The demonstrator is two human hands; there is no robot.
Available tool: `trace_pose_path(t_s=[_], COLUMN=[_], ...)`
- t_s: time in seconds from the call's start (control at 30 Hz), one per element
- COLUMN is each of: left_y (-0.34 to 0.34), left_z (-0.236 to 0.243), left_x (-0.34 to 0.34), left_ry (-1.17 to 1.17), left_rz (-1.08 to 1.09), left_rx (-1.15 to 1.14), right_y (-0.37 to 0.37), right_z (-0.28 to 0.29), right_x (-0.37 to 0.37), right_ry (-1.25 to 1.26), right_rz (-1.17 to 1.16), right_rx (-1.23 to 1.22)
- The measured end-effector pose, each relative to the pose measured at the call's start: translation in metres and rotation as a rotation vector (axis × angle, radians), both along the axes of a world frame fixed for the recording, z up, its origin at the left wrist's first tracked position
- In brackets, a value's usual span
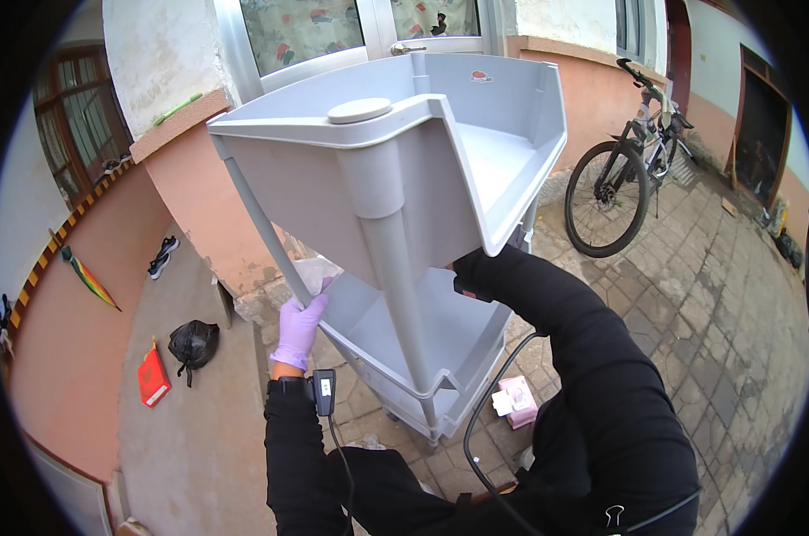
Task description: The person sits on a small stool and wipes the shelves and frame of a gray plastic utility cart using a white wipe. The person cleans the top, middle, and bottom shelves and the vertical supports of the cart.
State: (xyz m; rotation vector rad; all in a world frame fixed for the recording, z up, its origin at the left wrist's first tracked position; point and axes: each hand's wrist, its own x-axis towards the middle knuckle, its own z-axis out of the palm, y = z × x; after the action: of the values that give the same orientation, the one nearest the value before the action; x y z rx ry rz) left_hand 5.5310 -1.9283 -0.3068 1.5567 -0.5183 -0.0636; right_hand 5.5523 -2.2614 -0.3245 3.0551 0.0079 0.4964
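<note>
A grey plastic utility cart point(270, 170) stands upright in front of me, with a deep upper tray, lower shelves and round posts. In a lavender glove, my left hand point(299, 329) is closed around its left post at the rim of the middle shelf point(355, 313). Something pale and thin point(315, 271) shows just beyond those fingers; I cannot tell what it is. My right arm point(547, 299), in a black sleeve, reaches under the upper tray on the right side. The tray and a front post hide my right hand and whatever it touches.
A bicycle point(610, 192) leans near the right wall. A pink packet point(516, 402) lies on the paving by the cart's base. On the left are a black plastic bag point(194, 344), a red box point(153, 377) and shoes point(163, 256). A black cable point(476, 429) hangs by my right arm.
</note>
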Motion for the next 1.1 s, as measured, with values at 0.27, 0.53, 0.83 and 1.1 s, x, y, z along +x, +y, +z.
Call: trace_pose_path(t_s=[0.27,0.53,0.83,1.1], left_y=[0.002,-0.001,0.003,0.013], left_z=[-0.001,-0.002,-0.001,-0.002], left_x=[0.000,0.002,-0.001,-0.007], left_ry=[0.026,-0.019,-0.025,-0.053], left_rz=[-0.010,-0.033,-0.005,0.030], left_rx=[-0.046,-0.059,-0.046,0.004], right_y=[0.007,0.002,0.000,0.011], right_z=[0.033,0.031,0.040,0.039], right_x=[-0.048,-0.019,-0.029,-0.019], right_ry=[-0.032,0.002,0.081,0.082], right_rz=[0.017,0.054,0.103,0.092], right_rx=[-0.347,-0.122,0.032,-0.159])
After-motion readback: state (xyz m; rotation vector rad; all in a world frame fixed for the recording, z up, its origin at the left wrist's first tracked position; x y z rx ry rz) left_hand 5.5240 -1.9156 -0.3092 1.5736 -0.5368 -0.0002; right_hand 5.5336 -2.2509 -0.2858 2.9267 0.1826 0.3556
